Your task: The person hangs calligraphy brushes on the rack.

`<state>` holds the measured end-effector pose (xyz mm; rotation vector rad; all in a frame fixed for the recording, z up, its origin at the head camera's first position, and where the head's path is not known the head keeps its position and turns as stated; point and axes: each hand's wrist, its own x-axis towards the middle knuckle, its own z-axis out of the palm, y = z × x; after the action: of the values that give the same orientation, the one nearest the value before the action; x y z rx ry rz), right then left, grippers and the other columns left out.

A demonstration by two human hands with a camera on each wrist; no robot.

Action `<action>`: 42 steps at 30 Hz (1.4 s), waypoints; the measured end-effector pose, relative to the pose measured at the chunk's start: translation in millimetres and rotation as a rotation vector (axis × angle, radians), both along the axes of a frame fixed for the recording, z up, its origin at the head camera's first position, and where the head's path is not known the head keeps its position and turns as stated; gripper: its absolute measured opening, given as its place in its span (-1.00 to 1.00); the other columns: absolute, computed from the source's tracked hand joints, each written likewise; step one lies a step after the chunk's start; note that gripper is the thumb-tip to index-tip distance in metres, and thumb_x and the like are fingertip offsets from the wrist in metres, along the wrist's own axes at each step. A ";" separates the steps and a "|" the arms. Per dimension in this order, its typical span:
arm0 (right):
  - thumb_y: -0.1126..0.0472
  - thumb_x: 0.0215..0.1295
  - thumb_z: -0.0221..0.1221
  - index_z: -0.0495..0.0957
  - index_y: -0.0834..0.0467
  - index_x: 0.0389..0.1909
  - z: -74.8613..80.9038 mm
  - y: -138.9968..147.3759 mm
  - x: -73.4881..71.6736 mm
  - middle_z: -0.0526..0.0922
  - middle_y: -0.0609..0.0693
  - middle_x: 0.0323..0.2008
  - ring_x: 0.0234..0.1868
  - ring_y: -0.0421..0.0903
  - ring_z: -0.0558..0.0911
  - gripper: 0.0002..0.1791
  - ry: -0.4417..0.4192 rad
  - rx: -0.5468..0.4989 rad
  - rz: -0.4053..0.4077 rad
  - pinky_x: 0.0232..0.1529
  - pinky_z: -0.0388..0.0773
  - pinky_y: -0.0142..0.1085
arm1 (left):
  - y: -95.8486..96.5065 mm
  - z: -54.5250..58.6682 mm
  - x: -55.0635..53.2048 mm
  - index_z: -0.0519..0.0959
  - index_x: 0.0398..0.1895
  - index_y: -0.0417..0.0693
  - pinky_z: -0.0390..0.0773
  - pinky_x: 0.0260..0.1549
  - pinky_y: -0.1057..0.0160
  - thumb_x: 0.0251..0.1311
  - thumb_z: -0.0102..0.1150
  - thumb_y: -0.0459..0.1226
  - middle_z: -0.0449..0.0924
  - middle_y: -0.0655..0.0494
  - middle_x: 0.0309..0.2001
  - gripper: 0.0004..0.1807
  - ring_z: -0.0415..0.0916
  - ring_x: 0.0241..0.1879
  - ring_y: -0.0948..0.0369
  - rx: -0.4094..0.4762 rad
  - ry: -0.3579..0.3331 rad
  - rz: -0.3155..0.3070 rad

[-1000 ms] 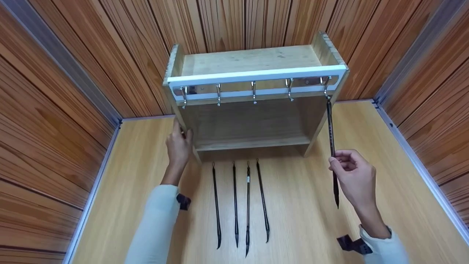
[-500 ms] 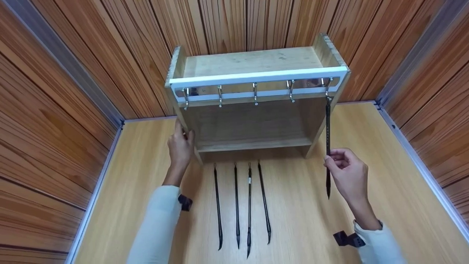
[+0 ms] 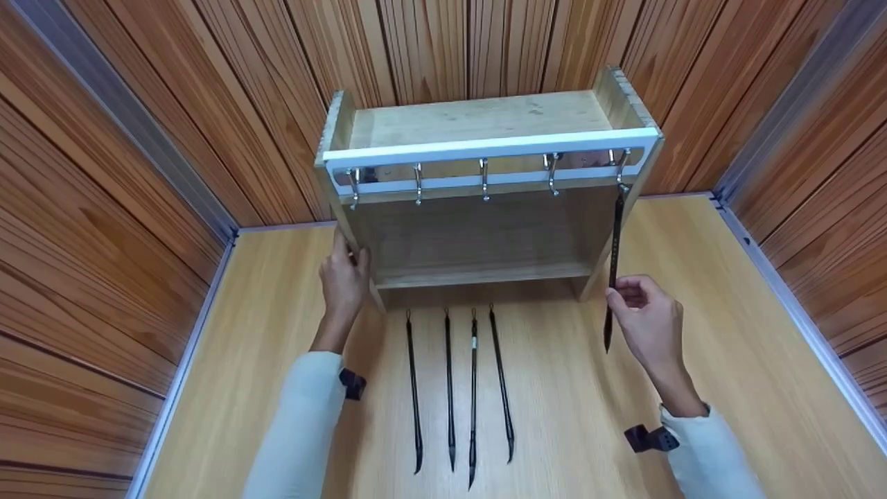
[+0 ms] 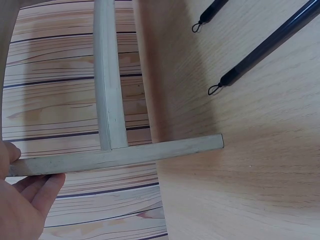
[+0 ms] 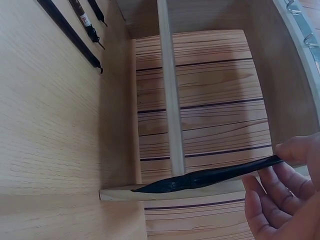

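Observation:
A wooden shelf (image 3: 478,111) stands against the back wall, with a white rail (image 3: 443,147) of metal hooks across its front. My left hand (image 3: 344,281) grips the shelf's left side panel (image 4: 115,159), thumb on one face and fingers on the other. Between thumb and fingertips, my right hand (image 3: 650,322) pinches a black calligraphy brush (image 3: 615,242) low on its handle. The brush hangs tip down, its top at the rightmost hook (image 3: 622,170); whether its loop is over the hook is too small to tell. In the right wrist view the dark brush tip (image 5: 165,185) crosses the shelf's side panel.
Several more calligraphy brushes (image 3: 450,388) lie side by side on the wooden table (image 3: 554,416), loops toward the shelf. Other hooks (image 3: 484,180) on the rail carry nothing. Wood-patterned walls (image 3: 90,229) enclose the table at the back and both sides.
My right hand has moved left and slightly up, swinging the brush's lower end left toward the shelf, while its top stays by the rightmost hook. The left hand keeps its grip.

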<state>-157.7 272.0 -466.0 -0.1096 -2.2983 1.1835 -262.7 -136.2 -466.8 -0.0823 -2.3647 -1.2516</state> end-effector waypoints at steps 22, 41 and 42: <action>0.41 0.25 0.29 0.62 0.36 -0.19 -20.6 3.2 -22.6 0.71 0.15 -0.32 -0.36 -0.30 0.56 -0.86 -0.036 -0.008 0.051 -0.30 0.43 -0.60 | 0.7 -0.4 -0.8 0.25 0.47 -0.14 0.60 -0.06 -0.04 0.42 0.03 -0.45 0.54 -0.26 0.19 -0.43 0.58 0.08 -0.10 0.019 -0.019 -0.004; 0.39 0.27 0.28 0.60 0.35 -0.13 -39.2 -14.6 -2.3 0.70 0.15 -0.27 -0.31 -0.16 0.61 -0.82 -0.157 -0.057 0.114 -0.28 0.45 -0.57 | -0.9 -4.8 -3.0 0.28 0.44 -0.23 0.63 -0.15 -0.07 0.38 0.07 -0.45 0.57 -0.34 0.10 -0.44 0.61 0.01 -0.15 -0.027 0.074 0.007; 0.39 0.27 0.28 0.60 0.34 -0.12 -39.2 -16.3 -1.5 0.70 0.15 -0.26 -0.31 -0.16 0.62 -0.81 -0.163 -0.060 0.117 -0.28 0.46 -0.57 | -1.3 -4.9 -3.1 0.28 0.44 -0.23 0.63 -0.16 -0.07 0.38 0.08 -0.45 0.57 -0.34 0.09 -0.43 0.61 0.00 -0.15 -0.031 0.074 0.010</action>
<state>-159.2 255.7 -505.2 -0.0984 -2.4397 1.3474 -265.8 -137.5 -471.8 -0.1249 -2.3182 -1.1870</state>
